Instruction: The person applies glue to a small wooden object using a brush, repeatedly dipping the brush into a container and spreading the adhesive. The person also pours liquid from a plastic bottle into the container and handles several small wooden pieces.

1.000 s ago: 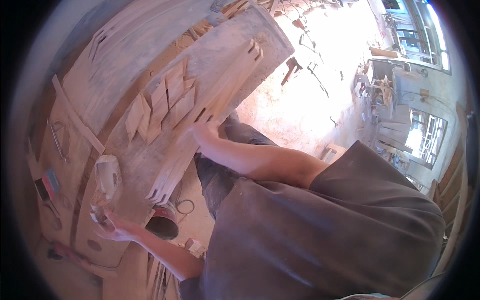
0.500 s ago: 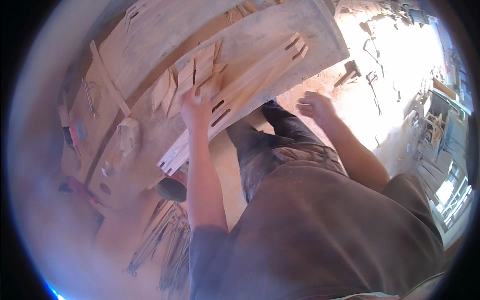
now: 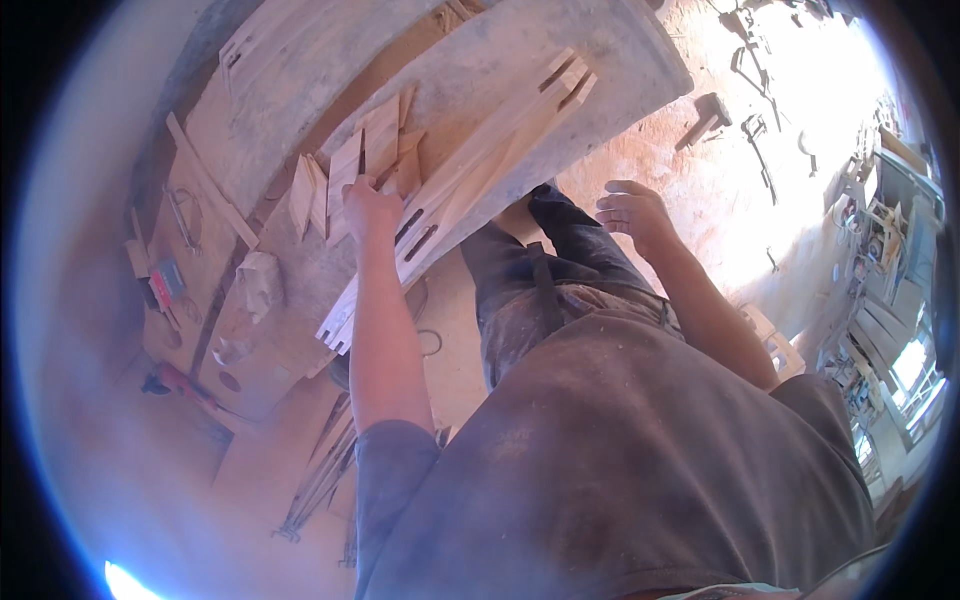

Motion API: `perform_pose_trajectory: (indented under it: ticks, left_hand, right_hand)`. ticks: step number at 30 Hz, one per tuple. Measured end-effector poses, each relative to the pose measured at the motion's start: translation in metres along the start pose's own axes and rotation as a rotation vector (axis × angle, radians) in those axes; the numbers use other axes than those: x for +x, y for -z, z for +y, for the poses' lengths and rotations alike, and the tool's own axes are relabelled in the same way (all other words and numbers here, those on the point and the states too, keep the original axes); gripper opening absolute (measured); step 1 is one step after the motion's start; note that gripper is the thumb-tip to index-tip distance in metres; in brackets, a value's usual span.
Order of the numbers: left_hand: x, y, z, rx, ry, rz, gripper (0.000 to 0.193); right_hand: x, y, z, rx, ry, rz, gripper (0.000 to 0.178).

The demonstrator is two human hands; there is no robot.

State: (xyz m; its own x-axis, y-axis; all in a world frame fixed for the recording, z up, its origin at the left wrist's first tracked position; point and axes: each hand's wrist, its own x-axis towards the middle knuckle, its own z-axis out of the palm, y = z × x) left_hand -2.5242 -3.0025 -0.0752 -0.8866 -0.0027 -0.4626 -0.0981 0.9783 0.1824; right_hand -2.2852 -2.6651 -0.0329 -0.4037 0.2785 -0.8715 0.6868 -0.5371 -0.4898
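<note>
My left hand reaches over the workbench, its fingers closed at the near end of a flat wooden piece with a dark slot beside it. The fingertips are partly hidden against the wood. Several short pale offcuts lie around that hand. To its right, long wooden rails with slots cut near their ends lie side by side along the bench edge. My right hand hangs in the air beyond the bench edge, holding nothing, its fingers loosely bent and apart.
A mallet and several clamps lie on the dusty floor at right. On the bench's left side are a crumpled pale bag, a thin strip of wood and a red tool. Metal bars stand below.
The whole view has shifted, with the bench sliding slightly left. My left hand stays among the wooden pieces. My right hand's fingers have loosened a little.
</note>
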Motion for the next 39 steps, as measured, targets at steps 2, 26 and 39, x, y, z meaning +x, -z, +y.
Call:
perform_pose_trajectory:
  ticks: [2,26,39]
  left_hand:
    - [-0.002,0.001,-0.003,-0.027,0.009,0.034,0.047]
    - [-0.117,-0.012,0.101,-0.388,-0.928,0.274,0.067]
    - [-0.067,-0.042,0.060,0.010,-0.752,0.237,0.086]
  right_hand:
    - [0.000,-0.016,0.007,-0.059,-0.005,-0.003,0.048]
    - [0.011,-0.060,-0.069,0.180,0.318,0.242,0.027]
    - [0.118,-0.012,-0.128,-1.066,1.412,0.090,0.030]
